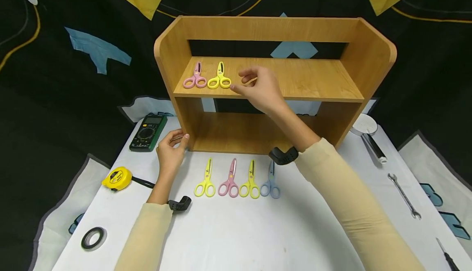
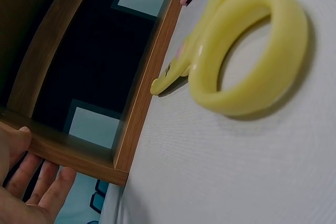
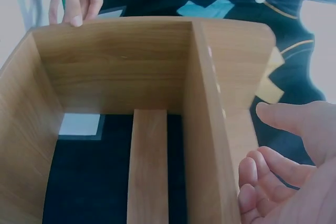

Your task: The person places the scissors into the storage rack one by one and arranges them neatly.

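A wooden shelf unit (image 1: pixel 269 99) stands on the table. Its upper board carries pink scissors (image 1: pixel 195 77) and, to their right, yellow scissors (image 1: pixel 220 77), blades pointing back. My right hand (image 1: pixel 259 88) is above that board, thumb tip right by the yellow scissors' handle, fingers loosely bent and empty. My left hand (image 1: pixel 172 150) holds the unit's left side panel (image 2: pixel 89 161) low down, thumb at its front edge, fingers on its outer face. In front of the unit lies a row of scissors: yellow (image 1: pixel 205 181), pink (image 1: pixel 229 181), yellow (image 1: pixel 250 183) and blue (image 1: pixel 271 183).
Left on the table are a multimeter (image 1: pixel 148 133), a yellow tape measure (image 1: pixel 117 178) and a black tape roll (image 1: pixel 88 238). To the right lie a magnifying glass (image 1: pixel 373 146), a wrench (image 1: pixel 404 196) and a screwdriver (image 1: pixel 449 259). A dark curtain (image 1: pixel 73 111) hangs behind.
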`<action>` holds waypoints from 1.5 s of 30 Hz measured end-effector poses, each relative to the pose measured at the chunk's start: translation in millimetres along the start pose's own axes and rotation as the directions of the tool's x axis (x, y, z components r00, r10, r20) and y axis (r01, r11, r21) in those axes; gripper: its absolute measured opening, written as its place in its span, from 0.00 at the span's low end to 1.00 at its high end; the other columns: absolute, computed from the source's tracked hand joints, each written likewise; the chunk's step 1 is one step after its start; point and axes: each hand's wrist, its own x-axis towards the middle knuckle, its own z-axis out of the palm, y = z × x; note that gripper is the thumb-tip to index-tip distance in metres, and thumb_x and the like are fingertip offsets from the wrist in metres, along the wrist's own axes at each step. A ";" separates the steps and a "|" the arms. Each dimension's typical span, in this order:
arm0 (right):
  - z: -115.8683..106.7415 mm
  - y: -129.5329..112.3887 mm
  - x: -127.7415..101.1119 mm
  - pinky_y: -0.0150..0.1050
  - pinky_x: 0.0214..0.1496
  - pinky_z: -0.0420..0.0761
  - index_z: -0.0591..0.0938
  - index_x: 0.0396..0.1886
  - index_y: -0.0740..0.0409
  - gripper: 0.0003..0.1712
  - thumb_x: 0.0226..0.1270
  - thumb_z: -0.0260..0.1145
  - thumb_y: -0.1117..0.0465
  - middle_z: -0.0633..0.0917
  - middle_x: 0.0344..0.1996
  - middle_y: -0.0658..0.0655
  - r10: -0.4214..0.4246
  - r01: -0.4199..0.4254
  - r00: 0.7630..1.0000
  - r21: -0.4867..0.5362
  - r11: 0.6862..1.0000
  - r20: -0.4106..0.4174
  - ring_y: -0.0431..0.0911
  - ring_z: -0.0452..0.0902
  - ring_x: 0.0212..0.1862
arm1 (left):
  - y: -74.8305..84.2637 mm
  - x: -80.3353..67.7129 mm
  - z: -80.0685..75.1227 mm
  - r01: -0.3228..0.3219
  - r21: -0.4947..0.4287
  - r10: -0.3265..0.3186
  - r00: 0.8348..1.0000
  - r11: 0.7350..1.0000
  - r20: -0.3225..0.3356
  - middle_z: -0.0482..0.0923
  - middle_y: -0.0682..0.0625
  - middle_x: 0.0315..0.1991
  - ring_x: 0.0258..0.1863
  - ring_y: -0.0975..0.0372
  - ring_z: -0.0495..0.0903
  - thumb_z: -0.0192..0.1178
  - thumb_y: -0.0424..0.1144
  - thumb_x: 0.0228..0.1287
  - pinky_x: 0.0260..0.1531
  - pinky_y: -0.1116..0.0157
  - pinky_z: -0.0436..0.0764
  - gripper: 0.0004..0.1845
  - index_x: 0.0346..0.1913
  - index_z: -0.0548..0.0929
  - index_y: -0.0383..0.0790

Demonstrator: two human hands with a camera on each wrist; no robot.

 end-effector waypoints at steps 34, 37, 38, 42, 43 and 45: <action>14.0 188.8 -202.4 0.40 0.49 0.81 0.82 0.64 0.52 0.35 0.57 0.82 0.51 0.88 0.51 0.55 0.209 -0.212 0.964 0.002 0.977 0.165 0.49 0.81 0.49 | 6.3 12.8 -8.5 0.035 -0.052 -0.035 0.999 0.998 0.006 0.89 0.45 0.46 0.44 0.64 0.87 0.77 0.47 0.59 0.42 0.77 0.82 0.20 0.52 0.88 0.44; 20.9 196.5 -208.4 0.40 0.52 0.80 0.83 0.63 0.52 0.35 0.56 0.83 0.51 0.88 0.51 0.52 0.242 -0.238 0.956 -0.043 0.970 0.167 0.47 0.80 0.50 | 5.7 12.1 -7.5 0.043 -0.051 -0.043 0.999 0.998 0.001 0.88 0.45 0.47 0.43 0.66 0.87 0.77 0.47 0.59 0.42 0.78 0.82 0.20 0.52 0.88 0.44; 23.1 198.4 -209.9 0.41 0.53 0.80 0.84 0.62 0.52 0.35 0.55 0.83 0.51 0.87 0.51 0.52 0.250 -0.243 0.954 -0.060 0.968 0.167 0.47 0.79 0.51 | 5.4 11.7 -7.2 0.046 -0.049 -0.046 0.999 0.998 -0.001 0.88 0.45 0.47 0.42 0.67 0.87 0.77 0.47 0.60 0.42 0.79 0.82 0.20 0.52 0.88 0.43; 29.9 202.6 -213.1 0.47 0.57 0.79 0.87 0.58 0.53 0.32 0.52 0.84 0.53 0.87 0.51 0.53 0.253 -0.238 0.956 -0.111 0.965 0.150 0.49 0.79 0.52 | 4.0 10.0 -5.5 0.055 -0.049 -0.055 0.998 0.997 -0.001 0.88 0.45 0.47 0.42 0.68 0.86 0.77 0.46 0.60 0.42 0.79 0.82 0.20 0.52 0.88 0.43; 31.3 203.0 -213.5 0.47 0.57 0.79 0.87 0.57 0.54 0.31 0.51 0.85 0.53 0.87 0.51 0.53 0.252 -0.236 0.957 -0.119 0.965 0.146 0.49 0.79 0.53 | 4.2 9.6 -5.1 0.055 -0.050 -0.055 0.998 0.997 -0.001 0.88 0.45 0.47 0.42 0.67 0.87 0.77 0.46 0.60 0.42 0.79 0.82 0.20 0.52 0.88 0.43; 33.9 203.5 -213.9 0.47 0.57 0.79 0.88 0.55 0.54 0.30 0.50 0.86 0.54 0.86 0.50 0.54 0.247 -0.229 0.959 -0.135 0.964 0.141 0.49 0.79 0.53 | 4.5 8.9 -3.9 0.056 -0.053 -0.056 0.998 0.997 0.000 0.88 0.45 0.47 0.43 0.65 0.87 0.77 0.46 0.60 0.42 0.79 0.82 0.20 0.52 0.88 0.43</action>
